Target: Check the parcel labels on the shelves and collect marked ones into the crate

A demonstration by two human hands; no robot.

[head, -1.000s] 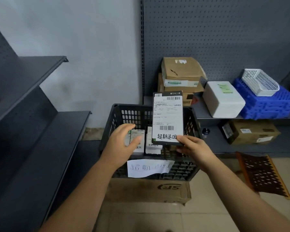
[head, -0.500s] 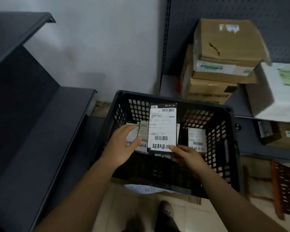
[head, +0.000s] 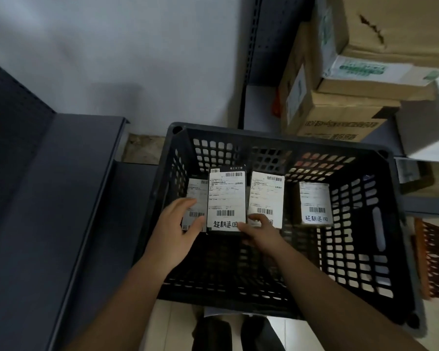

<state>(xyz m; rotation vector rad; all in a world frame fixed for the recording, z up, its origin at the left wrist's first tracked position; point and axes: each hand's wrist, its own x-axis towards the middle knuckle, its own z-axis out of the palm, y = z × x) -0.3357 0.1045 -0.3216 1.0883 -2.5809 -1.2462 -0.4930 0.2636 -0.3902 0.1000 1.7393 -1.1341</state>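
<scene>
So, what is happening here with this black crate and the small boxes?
A person is lowering a labelled parcel into the black crate. The right hand pinches its lower edge, and the left hand touches its left side with straight fingers. Three other labelled parcels already stand in a row in the crate: one behind the left hand, one just right of the held parcel, one further right. Cardboard boxes are stacked on the shelf behind.
</scene>
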